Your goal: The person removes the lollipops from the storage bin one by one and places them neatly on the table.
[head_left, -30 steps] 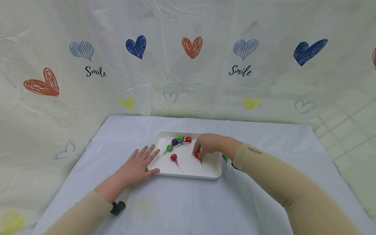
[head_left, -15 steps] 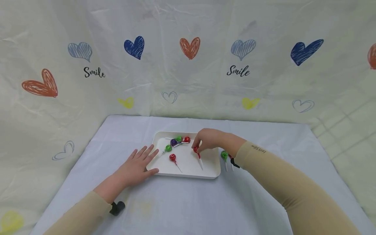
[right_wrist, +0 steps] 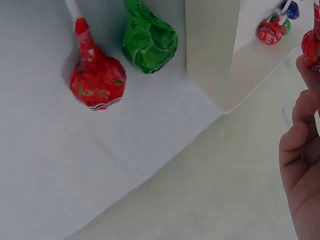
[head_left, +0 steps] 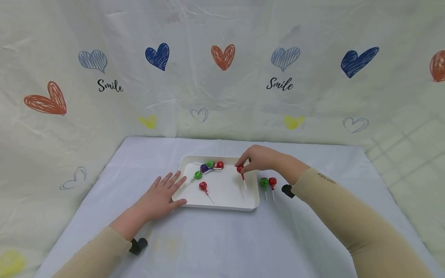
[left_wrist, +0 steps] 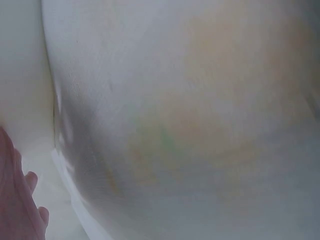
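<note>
My right hand (head_left: 262, 157) pinches a red lollipop (head_left: 240, 169) by its wrapped head, above the right part of a white tray (head_left: 222, 206); its stick hangs down. In the right wrist view the same red lollipop (right_wrist: 311, 49) shows at the fingertips. My left hand (head_left: 158, 199) lies with fingers spread at the tray's left edge, thumb at the front corner. Another red lollipop (head_left: 203, 186) and a green lollipop (head_left: 197, 175) lie inside the tray. Behind them a purple lollipop (head_left: 204, 168), a green one and a red one cluster near the back rim.
On the white cloth just right of the tray, a green lollipop (head_left: 264, 182) and a red lollipop (head_left: 272, 181) lie side by side, sticks toward me. A curtain (head_left: 250, 100) printed with hearts rises behind the table. Stained cloth (left_wrist: 175, 125) fills most of the left wrist view.
My right hand has lifted the red lollipop from the tray and moved it to the right and back. The pair of lollipops beside the tray has come into full view. My left hand stays put.
</note>
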Demonstrator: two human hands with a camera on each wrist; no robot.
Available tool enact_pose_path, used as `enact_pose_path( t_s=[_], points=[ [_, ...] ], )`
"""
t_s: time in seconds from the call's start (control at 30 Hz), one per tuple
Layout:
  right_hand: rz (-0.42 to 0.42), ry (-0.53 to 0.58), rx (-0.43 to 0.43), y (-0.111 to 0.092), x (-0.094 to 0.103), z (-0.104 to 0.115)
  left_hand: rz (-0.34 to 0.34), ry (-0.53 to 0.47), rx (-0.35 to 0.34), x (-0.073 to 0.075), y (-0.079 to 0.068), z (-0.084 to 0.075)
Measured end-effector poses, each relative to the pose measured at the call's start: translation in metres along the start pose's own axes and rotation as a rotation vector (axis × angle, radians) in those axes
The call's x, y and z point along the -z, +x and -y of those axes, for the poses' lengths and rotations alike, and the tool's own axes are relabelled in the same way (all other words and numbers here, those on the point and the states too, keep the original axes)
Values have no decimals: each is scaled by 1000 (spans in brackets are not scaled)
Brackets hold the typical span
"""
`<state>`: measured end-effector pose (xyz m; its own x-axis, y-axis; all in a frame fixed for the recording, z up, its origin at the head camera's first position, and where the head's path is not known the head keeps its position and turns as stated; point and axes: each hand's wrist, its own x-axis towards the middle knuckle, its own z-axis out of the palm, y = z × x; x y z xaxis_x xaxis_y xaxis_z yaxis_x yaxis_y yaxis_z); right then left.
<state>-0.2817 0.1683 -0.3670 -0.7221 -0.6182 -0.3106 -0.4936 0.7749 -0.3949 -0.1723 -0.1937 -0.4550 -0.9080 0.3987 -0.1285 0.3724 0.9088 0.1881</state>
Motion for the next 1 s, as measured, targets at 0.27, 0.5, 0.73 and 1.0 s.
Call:
enact_pose_path(
  t_s=[0.27, 0.5, 0.73, 1.0],
  points=[
    [-78, 28, -54, -41, 1, -33, -9, -4, -4, -5, 2, 2],
    [-97, 58, -126, -77, -7, -66, -4, -2, -3, -2, 1, -1],
    [-103, 67, -160, -98, -11, -88, -9, -9, -1, -5, 0, 1],
    [-93, 89, -171, -93, -20, -101, 7, 7, -4, 0, 0, 1]
  ],
)
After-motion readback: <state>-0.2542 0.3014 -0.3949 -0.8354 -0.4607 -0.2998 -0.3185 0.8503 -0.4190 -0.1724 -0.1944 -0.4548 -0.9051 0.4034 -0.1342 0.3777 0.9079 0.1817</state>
